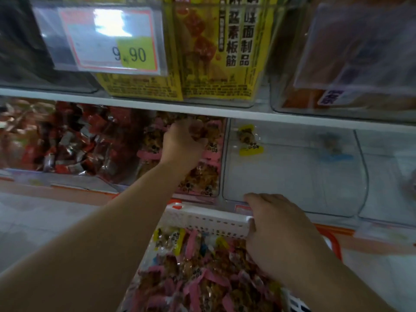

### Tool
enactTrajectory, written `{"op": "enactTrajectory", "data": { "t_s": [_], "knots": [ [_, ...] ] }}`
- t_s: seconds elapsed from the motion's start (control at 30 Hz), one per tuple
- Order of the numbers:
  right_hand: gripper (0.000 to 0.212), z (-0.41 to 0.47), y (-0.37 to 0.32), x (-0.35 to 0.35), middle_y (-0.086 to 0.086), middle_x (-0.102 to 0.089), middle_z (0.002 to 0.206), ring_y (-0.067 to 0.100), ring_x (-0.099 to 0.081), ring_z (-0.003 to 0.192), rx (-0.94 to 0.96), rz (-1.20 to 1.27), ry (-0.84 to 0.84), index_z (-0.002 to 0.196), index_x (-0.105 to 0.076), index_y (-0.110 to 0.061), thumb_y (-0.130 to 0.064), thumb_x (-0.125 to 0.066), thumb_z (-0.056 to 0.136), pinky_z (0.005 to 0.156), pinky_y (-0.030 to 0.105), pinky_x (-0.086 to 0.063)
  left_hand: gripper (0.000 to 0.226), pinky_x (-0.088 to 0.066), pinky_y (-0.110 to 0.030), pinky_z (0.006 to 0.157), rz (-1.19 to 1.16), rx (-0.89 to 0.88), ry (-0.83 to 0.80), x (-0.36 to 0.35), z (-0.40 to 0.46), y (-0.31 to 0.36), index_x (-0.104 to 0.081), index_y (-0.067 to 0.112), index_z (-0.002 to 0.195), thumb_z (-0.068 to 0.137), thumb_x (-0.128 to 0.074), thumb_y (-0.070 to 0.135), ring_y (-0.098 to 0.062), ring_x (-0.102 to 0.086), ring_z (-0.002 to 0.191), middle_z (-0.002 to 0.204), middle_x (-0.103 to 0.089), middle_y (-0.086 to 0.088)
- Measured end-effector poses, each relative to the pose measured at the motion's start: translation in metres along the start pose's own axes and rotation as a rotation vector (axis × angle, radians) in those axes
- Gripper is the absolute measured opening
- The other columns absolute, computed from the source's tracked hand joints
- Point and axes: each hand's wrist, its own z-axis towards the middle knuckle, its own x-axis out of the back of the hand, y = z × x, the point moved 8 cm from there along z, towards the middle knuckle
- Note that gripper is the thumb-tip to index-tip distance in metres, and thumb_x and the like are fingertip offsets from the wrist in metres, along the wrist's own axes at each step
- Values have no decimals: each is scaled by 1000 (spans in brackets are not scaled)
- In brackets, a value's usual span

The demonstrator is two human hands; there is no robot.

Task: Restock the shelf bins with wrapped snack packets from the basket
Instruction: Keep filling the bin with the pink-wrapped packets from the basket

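Filling the snack bins from the basket.
Left hand [182,143] deep in the pink packets bin [211,176], fingers curled round packets [198,131]; right hand [276,235] gripping the white basket [202,219] rim (more packets inside), just below.

a shop: price tag [102,39] 9.90, stocked shelf bins [292,167].

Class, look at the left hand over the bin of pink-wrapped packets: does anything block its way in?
Nothing visible does. The left hand is already inside the clear plastic bin, under the white shelf edge, on the pink-wrapped snack packets.
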Motion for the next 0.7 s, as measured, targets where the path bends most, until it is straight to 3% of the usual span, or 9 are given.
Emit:
{"op": "enactTrajectory", "data": {
  "t_s": [0.1,0.2,0.27,0.37,0.47,0.53,0.63,0.7],
  "knots": [
    [50,3,0,0,-12,-56,137,14,-47,127,2,-5,19,150,-44,-32,-33,-56,101,108,30,-39,32,-46,-18,73,123,-37,-29,-27,12,-2,-71,22,124,93,-73,15,-11,-61,96,112,-70,3],
    [41,5,1,0,-12,-59,128,14,-49,119,10,-13,28,141,-49,-33,-39,-54,101,100,31,-40,31,-52,-33,97,252,-153,3,-44,15,-5,-74,19,120,90,-71,11,-23,-64,109,114,-73,-3],
    [36,5,1,1,-11,-60,125,15,-50,117,14,-18,29,138,-51,-32,-39,-53,102,99,33,-41,30,-44,-42,105,371,-200,48,-49,18,-9,-74,22,118,89,-70,14,-29,-55,117,115,-69,-7],
    [37,5,1,0,-9,-59,125,16,-50,119,21,-7,28,138,-51,-31,-37,-53,102,101,34,-40,31,-35,-44,110,471,-196,64,-50,20,-11,-73,29,120,90,-69,24,-32,-44,127,127,-57,-8],
    [34,6,3,-1,-7,-60,123,17,-51,116,37,22,38,136,-54,-27,-34,-54,102,100,32,-42,33,-31,-41,112,397,-217,26,-39,14,-5,-70,31,126,94,-66,29,-30,-45,128,131,-59,-4],
    [30,7,6,3,-3,-63,120,18,-55,111,25,96,67,132,-62,-22,-26,-56,102,98,33,-48,30,-38,-43,111,314,-229,14,-19,2,0,-70,29,124,95,-63,26,-30,-52,123,124,-65,-1],
    [31,7,15,17,-1,-64,125,16,-60,111,-18,236,184,133,-66,-18,-16,-60,102,91,32,-54,26,-52,-49,98,259,-265,56,26,-30,11,-75,25,115,93,-61,22,-30,-65,104,111,-73,-1],
    [23,1,13,24,-4,-66,114,12,-63,101,27,315,282,119,-71,-18,-10,-61,99,83,31,-57,25,-52,-42,94,279,-218,63,56,-57,4,-76,26,112,93,-62,18,-25,-64,104,115,-70,1]
  ]
}}
